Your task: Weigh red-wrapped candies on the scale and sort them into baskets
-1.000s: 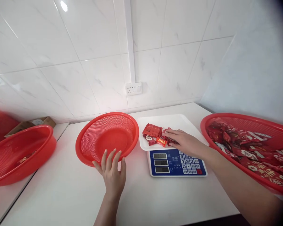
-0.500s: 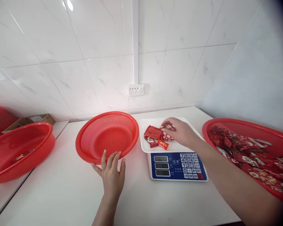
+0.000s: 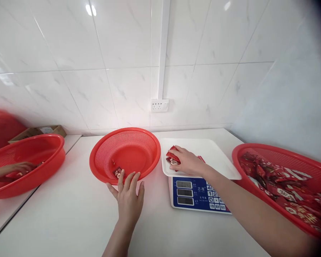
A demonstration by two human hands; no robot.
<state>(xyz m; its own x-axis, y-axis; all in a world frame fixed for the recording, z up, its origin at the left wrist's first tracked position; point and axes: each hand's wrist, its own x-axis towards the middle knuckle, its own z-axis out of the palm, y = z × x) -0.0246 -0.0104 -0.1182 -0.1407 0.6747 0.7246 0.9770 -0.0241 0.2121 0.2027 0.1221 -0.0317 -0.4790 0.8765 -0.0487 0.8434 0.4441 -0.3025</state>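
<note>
The right hand was bent over a few small red packets, its thumb and fingers drawn in around them; how firmly it gripped them could not be told. They lay at the left end of the white tray on top of the scale, and a bit more red showed behind the wrist. The left hand was spread wide, with no packet seen in it, its fingertips at the near rim of the middle basket. Inside that basket, just beyond those fingers, lay at least one small sweet in a dark red wrapper.

Farther out on the right, the big basket held a broad heap of wrapped sweets, with neither hand at it. On the other side, another person's hand reached into the left basket, near a cardboard box.

Judging by how things lay, little was done: the middle basket had only a small start in it. The handful on the tray seemed only partly dealt with, and most of the sweets were left in the big basket. The scale's figures were too faint to read surely
</note>
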